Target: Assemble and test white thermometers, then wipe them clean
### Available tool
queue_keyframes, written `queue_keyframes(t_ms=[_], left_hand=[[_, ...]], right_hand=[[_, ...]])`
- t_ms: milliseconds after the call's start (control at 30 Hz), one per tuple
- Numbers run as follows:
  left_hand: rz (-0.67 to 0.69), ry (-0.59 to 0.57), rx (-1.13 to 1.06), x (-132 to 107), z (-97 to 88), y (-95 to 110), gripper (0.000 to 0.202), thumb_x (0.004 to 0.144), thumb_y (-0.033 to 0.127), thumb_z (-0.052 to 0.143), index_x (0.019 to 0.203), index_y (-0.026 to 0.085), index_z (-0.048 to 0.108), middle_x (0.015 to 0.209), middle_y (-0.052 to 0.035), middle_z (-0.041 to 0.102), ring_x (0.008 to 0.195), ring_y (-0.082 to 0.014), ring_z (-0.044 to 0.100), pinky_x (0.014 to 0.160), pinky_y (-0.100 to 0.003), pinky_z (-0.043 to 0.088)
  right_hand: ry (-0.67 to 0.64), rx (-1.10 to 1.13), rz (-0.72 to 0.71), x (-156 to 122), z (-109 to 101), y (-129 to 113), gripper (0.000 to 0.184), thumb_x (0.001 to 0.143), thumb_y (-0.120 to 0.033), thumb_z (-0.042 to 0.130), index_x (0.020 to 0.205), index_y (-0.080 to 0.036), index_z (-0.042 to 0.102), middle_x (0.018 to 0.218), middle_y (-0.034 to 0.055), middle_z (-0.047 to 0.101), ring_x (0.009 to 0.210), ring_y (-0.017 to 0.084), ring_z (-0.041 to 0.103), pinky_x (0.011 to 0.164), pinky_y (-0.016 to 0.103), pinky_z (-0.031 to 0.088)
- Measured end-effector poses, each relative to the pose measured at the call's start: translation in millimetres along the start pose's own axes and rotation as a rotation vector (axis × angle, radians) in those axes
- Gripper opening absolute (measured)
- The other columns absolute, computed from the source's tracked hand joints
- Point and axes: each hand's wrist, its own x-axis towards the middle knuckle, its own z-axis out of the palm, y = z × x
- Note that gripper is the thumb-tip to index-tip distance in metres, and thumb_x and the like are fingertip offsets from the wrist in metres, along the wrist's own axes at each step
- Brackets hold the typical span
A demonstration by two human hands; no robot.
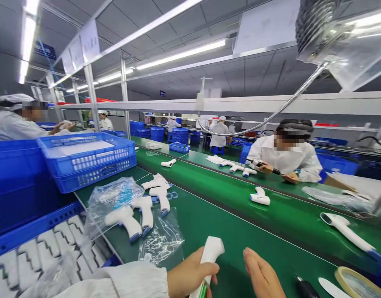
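My left hand [195, 271] is wrapped around a white gun-shaped thermometer [213, 249] at the bottom middle; a green strip shows along its lower end. To its right, my right hand [261, 274] is apart from it, fingers stretched out and holding nothing. Several similar white thermometers [125, 220] with blue tips lie left of my hands on the green worktable [209, 221]. Among them are a clear bag with blue pieces [124, 192] and a clear plastic bag [162, 242]. Near my right hand lie a dark-handled tool [304, 286] and a white oval part [331, 286].
A green conveyor belt [206, 186] crosses beyond the table, carrying scattered thermometers [260, 196]. Blue crates [88, 161] stand at left, above a tray of white housings [32, 252]. A tape roll [361, 283] lies bottom right. A co-worker [283, 153] holds a tool across the belt.
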Motion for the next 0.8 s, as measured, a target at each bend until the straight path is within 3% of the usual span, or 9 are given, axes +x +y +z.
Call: queue_keyframes(t_ms=[133,233,433,600,800], left_hand=[[0.134,0.057,0.082,-34.9,-25.1,-24.7,0.041,0.069,0.03,0.057,0.107,0.017,0.048,0.057,0.0089,0.047,0.038,-0.0027,0.037,0.039,-0.018,0.028],[0.191,0.091,0.038,-45.8,-29.4,-36.9,0.05,0.062,0.027,0.062,0.109,0.016,0.047,0.053,0.0103,0.046,0.035,-0.0033,0.037,0.035,-0.019,0.026],[0.249,0.009,-0.25,-38.7,-27.8,-43.1,0.055,0.056,0.019,0.058,0.108,0.014,0.043,0.043,0.0105,0.048,0.025,-0.0068,0.032,0.026,-0.02,0.026],[0.193,-0.108,-0.467,-30.6,-38.8,-40.0,0.05,0.054,0.018,0.054,0.104,0.015,0.046,0.05,0.0063,0.053,0.028,-0.007,0.035,0.027,-0.019,0.024],[0.263,-0.003,-0.458,-21.9,-40.9,-46.4,0.035,0.055,0.024,0.055,0.089,0.016,0.054,0.053,0.0037,0.054,0.032,-0.0073,0.038,0.037,-0.023,0.021]], right_hand=[[-0.064,-0.067,-0.037,14.1,27.1,-4.0,0.045,0.074,-0.063,0.026,0.055,-0.022,0.03,0.055,-0.0026,0.032,0.054,0.014,0.034,0.051,0.026,0.032],[-0.124,-0.131,-0.069,20.0,42.4,-7.2,0.048,0.077,-0.062,0.023,0.054,-0.022,0.035,0.052,-0.0019,0.039,0.053,0.015,0.039,0.051,0.025,0.032],[-0.187,-0.379,-0.077,26.3,50.5,-5.5,0.043,0.085,-0.051,0.02,0.058,-0.022,0.036,0.055,-0.0013,0.05,0.055,0.016,0.049,0.053,0.025,0.033],[-0.275,-0.63,-0.089,36.7,50.4,-8.3,0.038,0.09,-0.041,0.022,0.061,-0.022,0.037,0.064,-0.0002,0.06,0.064,0.018,0.057,0.055,0.025,0.033],[-0.275,-0.718,-0.152,73.9,68.7,-18.2,0.039,0.092,-0.037,0.024,0.063,-0.022,0.045,0.071,0.0024,0.066,0.072,0.02,0.063,0.053,0.026,0.033]])
